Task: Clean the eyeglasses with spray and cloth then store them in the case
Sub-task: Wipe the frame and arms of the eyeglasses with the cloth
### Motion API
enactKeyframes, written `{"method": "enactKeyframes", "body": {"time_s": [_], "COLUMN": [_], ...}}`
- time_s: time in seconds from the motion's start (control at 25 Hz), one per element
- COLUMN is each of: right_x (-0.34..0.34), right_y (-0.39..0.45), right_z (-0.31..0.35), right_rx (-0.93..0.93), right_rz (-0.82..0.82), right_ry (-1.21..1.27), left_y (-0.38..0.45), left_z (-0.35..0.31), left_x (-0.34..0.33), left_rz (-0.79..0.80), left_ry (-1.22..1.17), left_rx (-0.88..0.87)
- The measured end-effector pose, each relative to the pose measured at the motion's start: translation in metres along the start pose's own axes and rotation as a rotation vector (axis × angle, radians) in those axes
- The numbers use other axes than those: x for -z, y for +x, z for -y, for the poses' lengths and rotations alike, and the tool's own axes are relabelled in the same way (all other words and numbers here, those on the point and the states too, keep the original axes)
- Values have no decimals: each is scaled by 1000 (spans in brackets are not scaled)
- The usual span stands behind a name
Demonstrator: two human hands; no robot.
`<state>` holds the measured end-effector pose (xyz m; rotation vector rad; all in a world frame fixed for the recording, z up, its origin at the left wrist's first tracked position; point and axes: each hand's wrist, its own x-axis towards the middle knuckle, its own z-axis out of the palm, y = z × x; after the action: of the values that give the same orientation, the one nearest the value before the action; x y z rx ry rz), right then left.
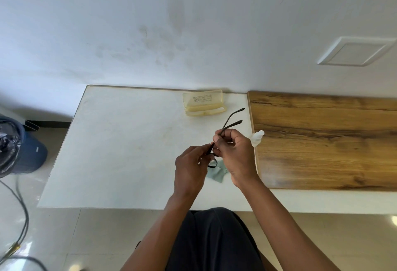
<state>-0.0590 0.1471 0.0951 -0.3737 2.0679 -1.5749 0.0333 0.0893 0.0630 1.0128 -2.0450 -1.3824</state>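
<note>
Both hands hold the dark-framed eyeglasses (231,120) above the white table (120,141). My right hand (235,152) grips the frame near the hinge, and the two temple arms stick out up and to the right. My left hand (191,169) pinches the frame's lower part. A pale green cloth (216,174) lies on the table under the hands, partly hidden. The small clear spray bottle (257,137) lies just right of my right hand. At the table's far edge the yellowish translucent case (203,103) stands open.
A wooden board (322,141) covers the table's right part. A blue bin with a black bag (19,148) stands on the floor at the left, with cables (21,206) below it. The wall rises directly behind the table.
</note>
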Motion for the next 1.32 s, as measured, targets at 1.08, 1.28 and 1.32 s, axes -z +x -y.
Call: {"method": "enactKeyframes", "body": {"time_s": [1.08,1.28,1.32], "right_x": [57,53,50], "right_y": [78,54,46], "right_z": [-97,-88,-84], "right_rx": [-112,15,57], "right_rz": [-296,-197,-166], "right_ry": [-470,-380,-339], "left_y": [23,28,28], "left_z": [16,18,18], "left_x": [32,35,35], "left_rz": [-267,-281,-283], "left_ry": [-206,-224,-227], "left_rx": [83,76,71]}}
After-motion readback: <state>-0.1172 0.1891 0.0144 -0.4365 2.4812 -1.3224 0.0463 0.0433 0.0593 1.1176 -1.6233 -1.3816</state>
